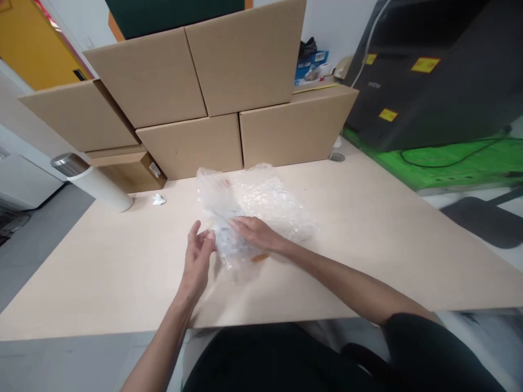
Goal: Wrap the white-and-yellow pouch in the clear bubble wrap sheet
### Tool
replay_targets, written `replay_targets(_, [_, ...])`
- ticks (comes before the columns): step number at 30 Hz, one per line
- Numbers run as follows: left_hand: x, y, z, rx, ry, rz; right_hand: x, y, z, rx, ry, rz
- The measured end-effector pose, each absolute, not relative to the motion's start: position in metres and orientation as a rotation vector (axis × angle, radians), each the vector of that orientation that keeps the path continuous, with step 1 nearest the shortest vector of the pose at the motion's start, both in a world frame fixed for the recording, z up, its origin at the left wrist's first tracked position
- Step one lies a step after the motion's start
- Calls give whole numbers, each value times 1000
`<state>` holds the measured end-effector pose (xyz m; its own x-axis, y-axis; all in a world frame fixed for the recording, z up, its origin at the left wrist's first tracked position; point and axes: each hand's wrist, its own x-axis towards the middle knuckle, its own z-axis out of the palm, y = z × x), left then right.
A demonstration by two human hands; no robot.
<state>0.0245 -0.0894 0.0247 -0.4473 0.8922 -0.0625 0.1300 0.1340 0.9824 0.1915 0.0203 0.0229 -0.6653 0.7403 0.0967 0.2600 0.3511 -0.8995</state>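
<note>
A sheet of clear bubble wrap (272, 198) lies on the table, its left part folded over in a strip towards me. Something whitish and bluish shows dimly through that folded part, too blurred to name. At the strip's left edge my left hand (198, 256) has its thumb and a fingertip closed on the plastic, while another finger sticks up apart. My right hand (257, 233) lies on top of the wrap with fingers stretched out and pressing down. Close below the right wrist, a small orange-brown patch (260, 257) shows at the near edge of the wrap.
Stacked cardboard boxes (192, 144) line the back of the pale wooden table (368, 239). A white bottle with a metal cap (100, 188) stands at the left by a crumpled white scrap (158, 200). On the right is a dark machine (408, 103) on a green surface (466, 160).
</note>
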Motion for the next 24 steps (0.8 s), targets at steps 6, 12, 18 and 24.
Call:
replay_targets(6, [79,-58,37,1668,1509,1178,226,38,23,-811,-1487,1820])
replay_targets(12, [119,-14,17,2059,1646,584,282,69,2,-1180,-1589,1194])
replay_targets(18, [134,0,-2,2252,1717,337,292,101,-6,-1377,-1683,986])
replay_targets(24, [130,1,-7,2328,1751,304,255,130,-7,-1452,-1728,1043])
